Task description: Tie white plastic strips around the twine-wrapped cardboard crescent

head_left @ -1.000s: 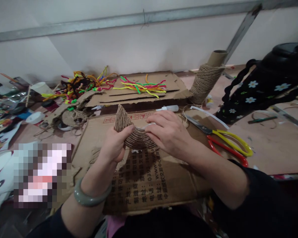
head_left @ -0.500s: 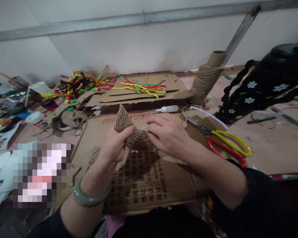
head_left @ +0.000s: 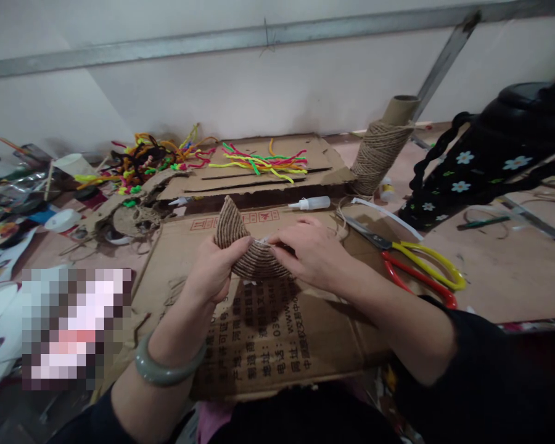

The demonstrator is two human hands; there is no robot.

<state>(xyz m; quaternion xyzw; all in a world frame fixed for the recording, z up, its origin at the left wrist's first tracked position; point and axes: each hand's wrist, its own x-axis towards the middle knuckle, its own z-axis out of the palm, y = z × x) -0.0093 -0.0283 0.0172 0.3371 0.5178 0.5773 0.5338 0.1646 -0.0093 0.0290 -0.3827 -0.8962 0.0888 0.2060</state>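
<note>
A brown twine-covered piece [head_left: 259, 260], curved with one pointed end and rows of cord along it, is held above the cardboard sheet [head_left: 240, 364]. My left hand [head_left: 216, 265] grips its left part, the thumb lying across the front near the inner edge. At the inner edge, where a bit of white shows, the fingertips of my right hand [head_left: 308, 250] are pinched against the piece. Those fingers cover its right end, and anything small between them cannot be made out. Behind the hands lies a white squeeze bottle [head_left: 311, 203] with a narrow tip.
Scissors [head_left: 409, 256] with yellow and red handles lie on the right. A twine spool [head_left: 382, 148] and a black flowered bottle [head_left: 481, 160] stand behind them. Colourful pipe cleaners [head_left: 263, 161] rest on cardboard at the back. Cups and scraps crowd the left.
My right fingers have shifted slightly left and lower along the inner edge, and the hand has turned a little. My left hand keeps its grip on the twine-covered piece.
</note>
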